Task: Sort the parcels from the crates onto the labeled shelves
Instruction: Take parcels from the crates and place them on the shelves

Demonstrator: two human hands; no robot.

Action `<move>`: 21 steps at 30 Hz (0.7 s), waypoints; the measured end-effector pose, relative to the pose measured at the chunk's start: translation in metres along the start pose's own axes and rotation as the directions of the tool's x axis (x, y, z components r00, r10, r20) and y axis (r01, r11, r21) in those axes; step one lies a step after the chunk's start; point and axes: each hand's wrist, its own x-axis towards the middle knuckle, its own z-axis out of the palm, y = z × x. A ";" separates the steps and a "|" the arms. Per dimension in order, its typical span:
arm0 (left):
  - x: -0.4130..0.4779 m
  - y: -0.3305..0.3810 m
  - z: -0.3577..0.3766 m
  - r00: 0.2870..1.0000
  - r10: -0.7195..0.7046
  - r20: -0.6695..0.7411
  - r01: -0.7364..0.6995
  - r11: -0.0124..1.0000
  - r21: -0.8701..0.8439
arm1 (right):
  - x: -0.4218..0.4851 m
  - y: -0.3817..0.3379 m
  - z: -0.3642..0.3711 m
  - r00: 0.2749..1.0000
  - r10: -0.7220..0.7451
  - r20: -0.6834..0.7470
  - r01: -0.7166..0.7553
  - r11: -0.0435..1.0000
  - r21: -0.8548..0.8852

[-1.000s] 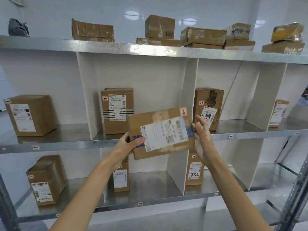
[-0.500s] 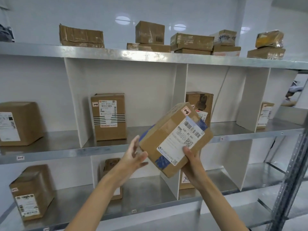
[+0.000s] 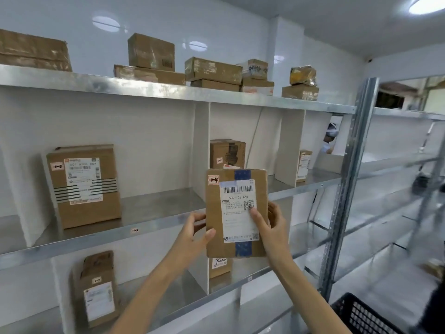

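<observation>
- Head view: parcel [image 3: 237, 213] held upright before the middle shelf [image 3: 149, 227].
- Left hand [image 3: 192, 233] grips its left edge.
- Right hand [image 3: 269, 225] clasps the right edge, thumb on the label.

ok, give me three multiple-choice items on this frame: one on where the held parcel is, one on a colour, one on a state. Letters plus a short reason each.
1. Where is the brown cardboard parcel with the white shipping label?
A. Lying on the top shelf
B. Held upright in front of the metal shelving
C. Inside the black plastic crate

2. What colour is the tape strip running down that parcel?
A. Blue
B. Red
C. Green

3. How is the parcel gripped?
A. Left hand only
B. Right hand only
C. Both hands

Answers: 1 B, the parcel stands upright in the air before the middle steel shelf. 2 A, a blue band shows above and below the label. 3 C, the left hand clasps its left edge and the right hand its right edge, thumb on the label.
</observation>
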 end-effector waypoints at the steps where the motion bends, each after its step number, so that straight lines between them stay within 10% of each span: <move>1: 0.003 -0.004 0.008 0.999 0.012 0.041 -0.012 1.000 0.000 | -0.002 -0.002 -0.010 0.999 -0.011 -0.049 0.009 0.999 -0.035; 21: 0.085 0.028 0.211 0.893 0.094 0.440 -0.008 0.981 -0.193 | 0.019 -0.031 -0.212 0.873 -0.115 -0.474 -0.007 0.969 -0.247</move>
